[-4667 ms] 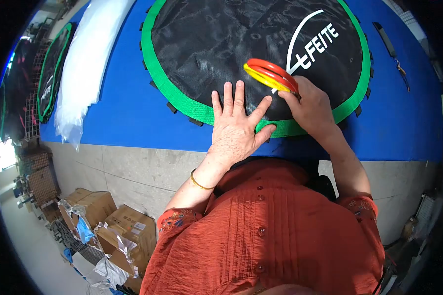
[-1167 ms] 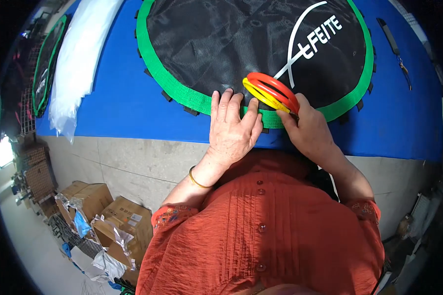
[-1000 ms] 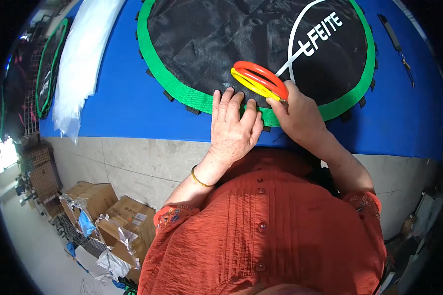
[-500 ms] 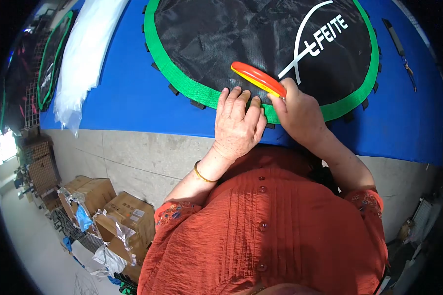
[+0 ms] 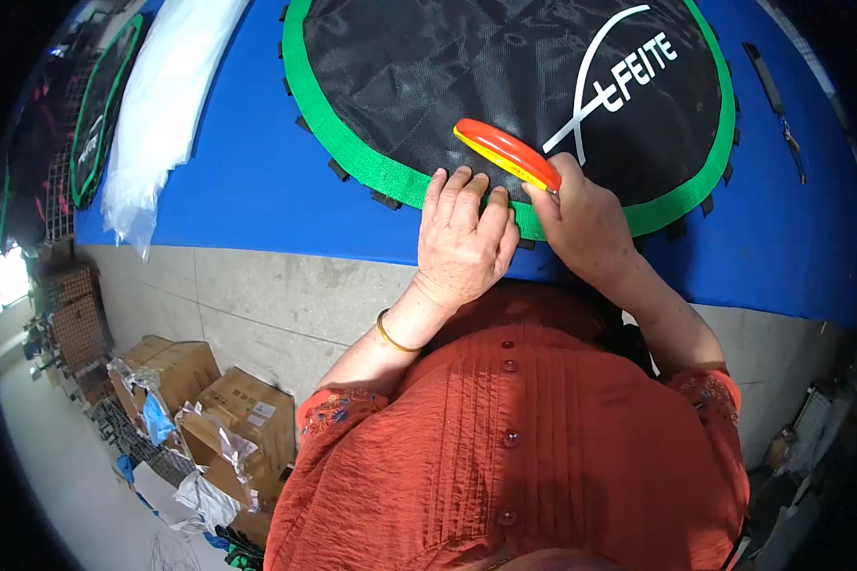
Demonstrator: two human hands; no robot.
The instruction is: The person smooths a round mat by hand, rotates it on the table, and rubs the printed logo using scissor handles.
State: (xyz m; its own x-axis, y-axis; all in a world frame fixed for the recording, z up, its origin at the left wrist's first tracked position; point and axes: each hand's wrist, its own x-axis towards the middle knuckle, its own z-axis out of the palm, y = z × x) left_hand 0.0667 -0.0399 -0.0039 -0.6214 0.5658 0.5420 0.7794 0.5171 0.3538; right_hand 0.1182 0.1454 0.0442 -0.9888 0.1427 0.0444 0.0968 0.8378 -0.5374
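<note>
Head view: we see the red-yellow loops [image 5: 507,149] now turned edge-on, pinched in the right hand [image 5: 588,221]; left hand [image 5: 463,243], fingers close together, rests on green rim [image 5: 376,171], mid-frame.

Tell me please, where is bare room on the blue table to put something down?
The blue table is bare between the white plastic and the round mat, and at right, below the black strip. The mat's near edge is crowded: the left hand rests there, beside the right hand holding the red-and-yellow object.
</note>
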